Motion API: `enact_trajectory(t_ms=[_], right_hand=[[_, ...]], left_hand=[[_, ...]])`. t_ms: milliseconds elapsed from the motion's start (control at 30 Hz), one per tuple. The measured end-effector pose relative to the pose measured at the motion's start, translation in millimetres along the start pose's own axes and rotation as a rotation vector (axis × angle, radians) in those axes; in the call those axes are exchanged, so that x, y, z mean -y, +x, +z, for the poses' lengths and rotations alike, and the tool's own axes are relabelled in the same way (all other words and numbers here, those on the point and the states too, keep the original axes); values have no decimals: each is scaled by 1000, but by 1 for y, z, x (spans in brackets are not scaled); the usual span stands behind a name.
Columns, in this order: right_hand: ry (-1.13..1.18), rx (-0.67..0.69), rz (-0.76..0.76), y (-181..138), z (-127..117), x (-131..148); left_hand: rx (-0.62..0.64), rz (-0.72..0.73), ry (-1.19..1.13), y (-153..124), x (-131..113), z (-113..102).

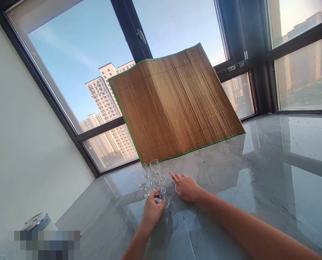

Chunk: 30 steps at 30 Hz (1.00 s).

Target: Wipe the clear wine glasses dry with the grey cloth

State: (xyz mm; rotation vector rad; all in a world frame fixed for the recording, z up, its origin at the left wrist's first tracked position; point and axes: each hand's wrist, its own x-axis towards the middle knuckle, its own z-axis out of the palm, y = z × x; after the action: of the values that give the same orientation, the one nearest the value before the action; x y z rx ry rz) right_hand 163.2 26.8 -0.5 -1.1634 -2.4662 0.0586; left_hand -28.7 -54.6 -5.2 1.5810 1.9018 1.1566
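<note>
Several small clear stemmed glasses [150,176] stand close together on a glossy grey marble surface [258,180]. My left hand [151,212] is curled around the nearest glass [159,196], which has a bit of red at its base. My right hand [186,187] rests flat on the surface just right of the glasses, fingers stretched out and apart, holding nothing. Behind the glasses a brown bamboo mat [174,104] with a green edge leans upright against the window.
Large dark-framed windows [131,32] rise behind the mat, showing high-rise buildings. A white wall [22,144] runs along the left. A round grey object [36,221] sits at the lower left beside a blurred patch.
</note>
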Motion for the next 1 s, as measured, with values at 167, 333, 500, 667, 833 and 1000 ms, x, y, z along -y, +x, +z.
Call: enact_trajectory(t_ms=[167, 333, 500, 667, 833, 1000], right_hand=[[-40, 51, 0, -1, -2, 0], [3, 27, -3, 0, 0, -5], [48, 37, 29, 1, 0, -7], [50, 31, 115, 1, -8, -18], [-52, -44, 394, 3, -14, -38], [-109, -104, 527, 2, -17, -49]], left_hand=[[22, -28, -106, 1, 0, 2], [87, -61, -138, -6, -1, -6], [113, -27, -96, -9, 5, -13], [34, 8, 24, -15, 11, -25], [45, 4, 87, -28, 14, -46], [2, 28, 134, -36, 11, -58]])
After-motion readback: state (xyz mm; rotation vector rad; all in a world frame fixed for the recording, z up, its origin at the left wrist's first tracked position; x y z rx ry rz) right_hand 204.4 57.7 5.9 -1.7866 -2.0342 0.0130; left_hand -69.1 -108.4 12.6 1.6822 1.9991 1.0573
